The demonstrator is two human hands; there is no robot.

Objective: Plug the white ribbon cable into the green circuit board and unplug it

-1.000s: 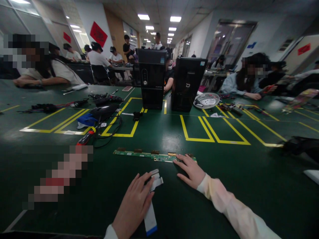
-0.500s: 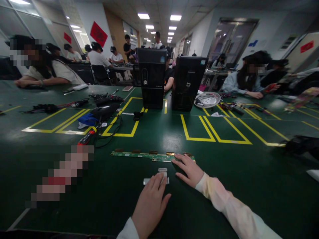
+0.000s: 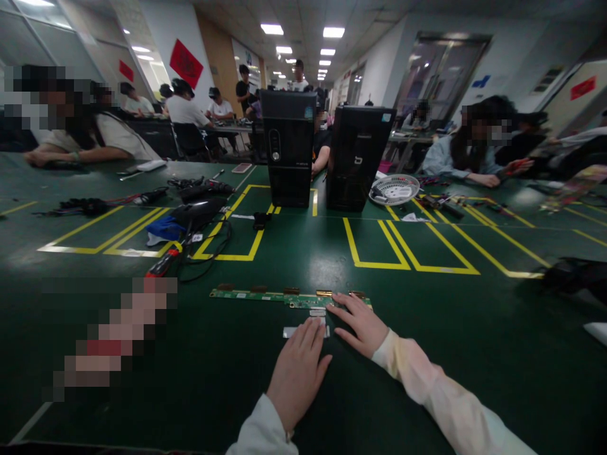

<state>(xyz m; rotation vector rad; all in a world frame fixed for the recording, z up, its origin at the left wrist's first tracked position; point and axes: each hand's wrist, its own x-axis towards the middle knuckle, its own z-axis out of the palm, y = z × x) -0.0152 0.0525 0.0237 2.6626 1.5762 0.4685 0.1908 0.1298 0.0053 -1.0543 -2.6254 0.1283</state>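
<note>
A long narrow green circuit board (image 3: 265, 296) lies flat on the dark green table, with several brown tabs along its far edge. My right hand (image 3: 363, 323) rests with spread fingers, the fingertips on the board's right part. Close to the board's near edge is a flat pale ribbon-cable piece (image 3: 294, 331) with a connector end (image 3: 317, 311). My left hand (image 3: 300, 366) lies palm down, its stretched fingertips on this piece and hiding part of it. Neither hand is wrapped round anything.
Two black computer towers (image 3: 289, 151) stand across the table. Left of the board lie a red-handled tool (image 3: 164, 262), a blue item (image 3: 164, 231) and black cables (image 3: 222, 243). A white round basket (image 3: 394, 189) sits at the back right. Yellow tape (image 3: 379, 265) marks the tabletop; several people sit around.
My left hand has slid forward and slightly right, moving the pale ribbon-cable piece up to the board's near edge. My right hand and the board have stayed in place.
</note>
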